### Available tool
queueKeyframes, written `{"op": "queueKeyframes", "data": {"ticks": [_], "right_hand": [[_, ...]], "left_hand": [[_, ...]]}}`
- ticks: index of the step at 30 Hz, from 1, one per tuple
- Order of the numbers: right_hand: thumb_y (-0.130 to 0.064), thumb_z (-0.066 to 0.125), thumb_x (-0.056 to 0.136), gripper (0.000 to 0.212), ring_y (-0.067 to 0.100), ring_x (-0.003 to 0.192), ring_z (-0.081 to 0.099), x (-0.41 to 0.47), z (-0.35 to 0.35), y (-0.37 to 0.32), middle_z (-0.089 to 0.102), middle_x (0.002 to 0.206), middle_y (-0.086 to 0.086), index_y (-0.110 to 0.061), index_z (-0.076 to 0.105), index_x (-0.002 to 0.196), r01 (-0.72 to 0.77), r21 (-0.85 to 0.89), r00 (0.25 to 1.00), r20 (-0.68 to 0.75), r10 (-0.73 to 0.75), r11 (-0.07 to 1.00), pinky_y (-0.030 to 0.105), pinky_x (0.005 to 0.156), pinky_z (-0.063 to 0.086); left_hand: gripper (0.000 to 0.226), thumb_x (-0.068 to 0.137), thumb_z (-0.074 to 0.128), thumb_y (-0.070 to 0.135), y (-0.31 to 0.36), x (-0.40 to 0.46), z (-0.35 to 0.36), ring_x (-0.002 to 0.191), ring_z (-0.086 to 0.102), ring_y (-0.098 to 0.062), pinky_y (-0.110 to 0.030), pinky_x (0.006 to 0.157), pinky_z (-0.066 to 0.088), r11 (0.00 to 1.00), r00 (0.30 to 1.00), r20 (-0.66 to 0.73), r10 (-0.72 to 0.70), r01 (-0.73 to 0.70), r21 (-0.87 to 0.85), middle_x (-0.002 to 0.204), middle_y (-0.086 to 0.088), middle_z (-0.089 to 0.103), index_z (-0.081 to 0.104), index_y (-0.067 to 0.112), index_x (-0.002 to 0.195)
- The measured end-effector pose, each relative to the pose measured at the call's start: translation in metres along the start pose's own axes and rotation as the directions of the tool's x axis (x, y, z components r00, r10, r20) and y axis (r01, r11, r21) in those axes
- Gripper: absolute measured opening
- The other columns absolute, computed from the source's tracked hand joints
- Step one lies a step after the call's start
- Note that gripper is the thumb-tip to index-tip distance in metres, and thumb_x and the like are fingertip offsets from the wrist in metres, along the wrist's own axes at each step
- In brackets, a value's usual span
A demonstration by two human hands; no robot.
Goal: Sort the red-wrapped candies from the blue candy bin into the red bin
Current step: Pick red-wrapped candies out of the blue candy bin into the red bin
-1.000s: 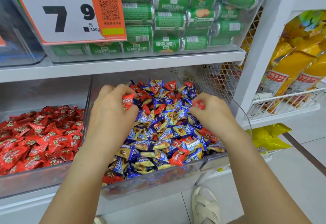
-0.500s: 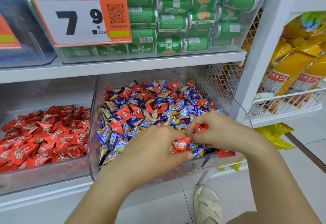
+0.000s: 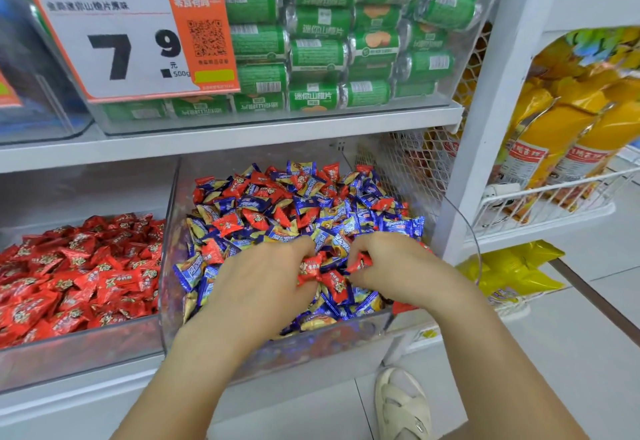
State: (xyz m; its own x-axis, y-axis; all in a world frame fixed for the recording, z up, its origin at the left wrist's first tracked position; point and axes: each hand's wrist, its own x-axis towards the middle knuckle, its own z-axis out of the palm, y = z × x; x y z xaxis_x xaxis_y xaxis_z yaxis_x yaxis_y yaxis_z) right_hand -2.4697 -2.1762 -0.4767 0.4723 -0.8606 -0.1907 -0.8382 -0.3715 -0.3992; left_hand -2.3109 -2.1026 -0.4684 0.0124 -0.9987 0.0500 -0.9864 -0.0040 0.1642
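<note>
Over the near edge of the clear plastic bin of mixed blue and red candies (image 3: pixel 346 339), the left hand (image 3: pixel 263 287) and right hand (image 3: pixel 391 266) are each pinching small red-wrapped candies (image 3: pixel 310 264), which, being slippery, risk dropping back among the blue ones before reaching the clear red-candy bin (image 3: pixel 79 349) left of it.

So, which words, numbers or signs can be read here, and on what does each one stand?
"7.9", "元", "500g": price sign on the upper bin.
"迷你山楂片": green rolls.
QR code, on the sign's orange part.
Candy wrappers and yellow bags' labels: too blurred to read.
</note>
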Motion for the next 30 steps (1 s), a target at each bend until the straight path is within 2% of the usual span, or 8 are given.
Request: {"op": "queueKeyframes", "data": {"ticks": [4, 10, 13, 18, 20, 23, 27, 30], "right_hand": [[-0.023, 0.063, 0.081, 0.012, 0.01, 0.061, 0.051, 0.001, -0.013, 0.009, 0.058, 0.07, -0.006, -0.03, 0.055, 0.075, -0.002, 0.161, 0.983, -0.179, 0.032, 0.987, 0.026, 0.057, 0.04], [-0.036, 0.073, 0.078, 0.021, 0.01, 0.054, 0.049, -0.01, -0.034, 0.023, 0.051, 0.057, -0.005, -0.027, 0.055, 0.07, -0.059, 0.239, 0.922, -0.36, 0.144, 0.969, 0.026, 0.052, 0.038], [-0.031, 0.068, 0.081, 0.013, 0.011, 0.054, 0.05, -0.017, -0.038, 0.032, 0.053, 0.054, -0.003, -0.022, 0.063, 0.074, -0.166, 0.148, 0.918, -0.337, 0.208, 0.975, 0.024, 0.05, 0.035], [-0.031, 0.064, 0.078, 0.016, 0.025, 0.078, 0.057, -0.014, -0.023, 0.041, 0.06, 0.076, 0.005, -0.015, 0.061, 0.079, -0.308, -0.111, 0.94, -0.192, 0.283, 0.945, 0.03, 0.061, 0.045], [-0.04, 0.069, 0.078, 0.027, 0.024, 0.081, 0.055, -0.015, -0.024, 0.038, 0.057, 0.079, 0.003, -0.015, 0.061, 0.086, -0.309, -0.121, 0.95, -0.094, 0.299, 0.943, 0.03, 0.061, 0.041], [-0.046, 0.072, 0.078, 0.052, 0.02, 0.099, 0.055, -0.013, -0.022, 0.032, 0.06, 0.108, 0.002, -0.022, 0.059, 0.122, -0.244, -0.089, 0.969, -0.001, 0.245, 0.966, 0.026, 0.077, 0.04], [-0.05, 0.071, 0.078, 0.053, 0.017, 0.093, 0.051, -0.004, -0.015, 0.018, 0.056, 0.104, -0.001, -0.023, 0.057, 0.121, -0.173, -0.015, 0.985, -0.015, 0.172, 0.985, 0.027, 0.077, 0.041], [-0.051, 0.065, 0.083, 0.05, 0.023, 0.102, 0.055, 0.001, -0.012, 0.011, 0.06, 0.108, 0.004, -0.016, 0.058, 0.119, -0.177, -0.006, 0.984, -0.006, 0.177, 0.984, 0.031, 0.082, 0.046]], "left_hand": [[0.024, 0.085, 0.054, 0.031, 0.003, -0.001, -0.01, 0.06, 0.042, -0.011, -0.031, 0.05, 0.027, 0.98, 0.994, -0.107, -0.004, -0.018, -0.196, 0.062, 0.008, 0.044, 0.037, 0.035, 0.102], [0.031, 0.09, 0.05, 0.038, 0.012, 0.001, 0.015, 0.102, 0.054, -0.016, -0.03, 0.068, 0.042, 0.979, 0.988, 0.067, 0.139, -0.127, -0.158, 0.111, 0.012, 0.051, 0.041, 0.042, 0.119], [0.043, 0.089, 0.054, 0.042, 0.014, 0.008, 0.022, 0.109, 0.054, -0.019, -0.028, 0.069, 0.04, 0.995, 0.988, 0.121, 0.094, -0.088, -0.054, 0.116, 0.007, 0.052, 0.04, 0.041, 0.129], [0.034, 0.092, 0.048, 0.04, 0.016, 0.009, 0.027, 0.106, 0.056, -0.023, -0.029, 0.064, 0.036, 0.995, 0.993, 0.091, 0.069, -0.075, 0.061, 0.111, 0.003, 0.052, 0.041, 0.033, 0.125], [0.033, 0.093, 0.045, 0.039, 0.016, 0.007, 0.026, 0.106, 0.056, -0.024, -0.03, 0.064, 0.035, 0.996, 0.996, 0.064, 0.07, -0.073, 0.056, 0.112, 0.004, 0.053, 0.039, 0.032, 0.125], [0.031, 0.094, 0.044, 0.043, 0.01, 0.004, 0.021, 0.105, 0.056, -0.021, -0.031, 0.067, 0.041, 0.997, 0.997, 0.032, 0.072, -0.071, -0.003, 0.115, 0.008, 0.053, 0.04, 0.034, 0.123], [0.027, 0.092, 0.046, 0.042, 0.002, -0.001, 0.01, 0.1, 0.057, -0.018, -0.03, 0.066, 0.044, 0.998, 0.999, -0.007, 0.054, -0.054, -0.042, 0.117, 0.012, 0.053, 0.039, 0.037, 0.118], [0.022, 0.092, 0.043, 0.048, -0.001, -0.005, 0.0, 0.094, 0.056, -0.014, -0.029, 0.064, 0.042, 0.996, 0.998, -0.057, 0.038, -0.042, -0.084, 0.112, 0.015, 0.052, 0.04, 0.038, 0.112]]}}
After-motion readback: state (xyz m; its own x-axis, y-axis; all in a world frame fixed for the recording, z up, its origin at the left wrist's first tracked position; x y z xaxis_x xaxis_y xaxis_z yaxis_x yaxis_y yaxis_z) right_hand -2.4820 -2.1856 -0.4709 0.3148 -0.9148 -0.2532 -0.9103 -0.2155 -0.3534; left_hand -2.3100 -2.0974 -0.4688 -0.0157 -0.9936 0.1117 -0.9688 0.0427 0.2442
